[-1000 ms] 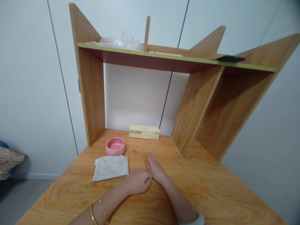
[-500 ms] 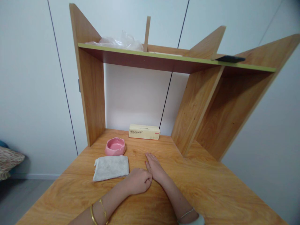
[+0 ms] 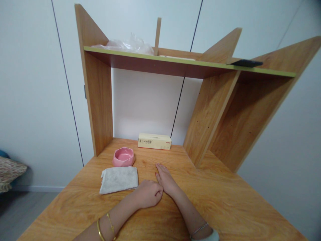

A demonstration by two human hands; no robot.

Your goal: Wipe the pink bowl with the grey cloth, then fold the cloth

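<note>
Nearest, the left hand (image 3: 149, 193) lies on the wooden desk (image 3: 225, 201), curled into a loose fist and holding nothing. The right hand (image 3: 165, 177) touches it on its far side, flat, palm down, fingers released. Nothing is being handled, as I judge it: both hands rest. A folded white cloth (image 3: 119, 179) lies just left of the fist; taking it would call for that fist to open first. Beyond the cloth sits a pink bowl (image 3: 123, 156), farther back a long cardboard box (image 3: 154, 141), and overhead a shelf (image 3: 160, 60) bearing a clear plastic bag (image 3: 125, 45).
</note>
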